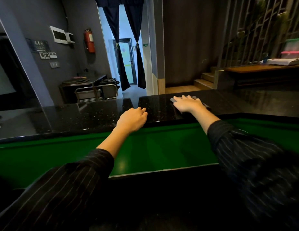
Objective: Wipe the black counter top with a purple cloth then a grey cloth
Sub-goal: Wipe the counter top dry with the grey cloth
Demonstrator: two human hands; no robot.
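The black speckled counter top [98, 115] runs across the middle of the view. My right hand [187, 104] lies flat, fingers spread, pressing a folded grey cloth [205, 105] onto the counter near its far edge. Only the cloth's edges show around the hand. My left hand [132, 119] rests on the counter's near edge with fingers loosely curled, holding nothing. No purple cloth is in view.
A green shelf surface [162, 147] lies below the counter on my side. Beyond the counter are a metal trolley [97, 93], a curtained doorway [127, 64], wooden steps [203, 80] and a wooden bench [262, 69] with plastic boxes.
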